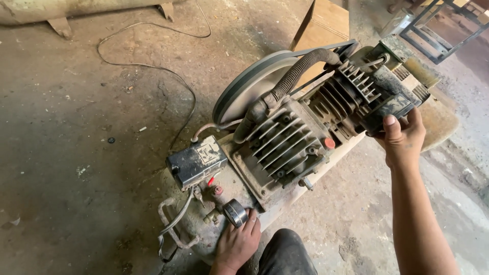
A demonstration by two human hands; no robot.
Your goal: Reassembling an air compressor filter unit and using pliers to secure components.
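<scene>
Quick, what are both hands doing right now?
Left hand: closed around the round pressure gauge.
Right hand: gripping the end of the finned compressor pump.

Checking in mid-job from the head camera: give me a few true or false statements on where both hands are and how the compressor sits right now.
1. The left hand rests on the round pressure gauge. True.
2. The right hand holds a wrench. False: it holds no tool; it grips the dirty end of the finned cylinder head.
3. A ribbed hose arches over the finned pump block in front of the grey pulley wheel. True.
4. The black switch box lies by the right hand. False: it sits at the left hand's end, above the gauge.
5. The machine sits on a workbench. False: it is on the dusty concrete floor.
</scene>
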